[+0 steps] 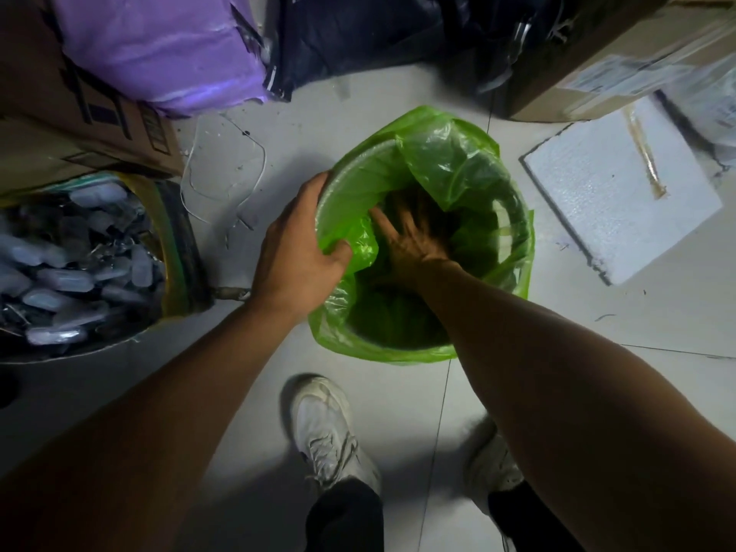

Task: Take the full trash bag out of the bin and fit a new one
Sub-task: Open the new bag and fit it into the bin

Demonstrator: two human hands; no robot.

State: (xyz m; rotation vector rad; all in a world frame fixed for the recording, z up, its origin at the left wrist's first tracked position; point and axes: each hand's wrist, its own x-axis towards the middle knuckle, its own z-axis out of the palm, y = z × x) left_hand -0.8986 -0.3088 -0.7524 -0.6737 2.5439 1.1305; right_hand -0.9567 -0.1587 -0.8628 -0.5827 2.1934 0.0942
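My left hand [296, 249] clamps the green bag [458, 169] against the bin's rim [350, 169], thumb hooked inside. My right hand [414, 237] reaches down into the bag, fingers spread, blurred. The bin stands on the floor [302, 125] before my shoes [328, 428].

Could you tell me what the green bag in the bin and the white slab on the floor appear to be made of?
Green bag: thin glossy plastic film, translucent, crinkled with shiny highlights. White slab: probably foam board, judging by its matte grainy surface and chipped edges.

No legible text; dark print on cardboard box [99, 109] unreadable.
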